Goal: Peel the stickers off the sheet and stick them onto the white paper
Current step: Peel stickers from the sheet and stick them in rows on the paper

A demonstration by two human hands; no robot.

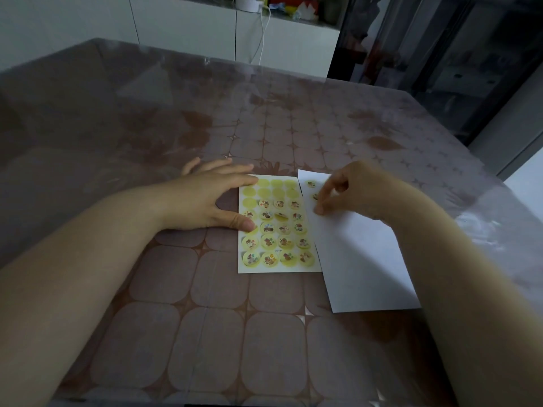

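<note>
The sticker sheet (277, 227) lies flat in the middle of the table, with rows of round yellow picture stickers and several bare yellow circles in its top rows. One sticker (281, 215) in the third row is curled up at an edge. My left hand (214, 198) lies spread on the sheet's left edge, thumb and fingertips pressing it down. The white paper (364, 259) lies to the right, overlapping the sheet's right edge. One sticker (311, 184) sits near its top left corner. My right hand (349, 189) presses curled fingertips on the paper over another sticker (315, 197).
The table (205, 318) has a brown patterned cloth under a clear plastic cover. White cabinets (182, 27) with a hanging cable stand behind it, and a dark glass cabinet (440, 54) at the back right. The table's right edge runs close to the paper.
</note>
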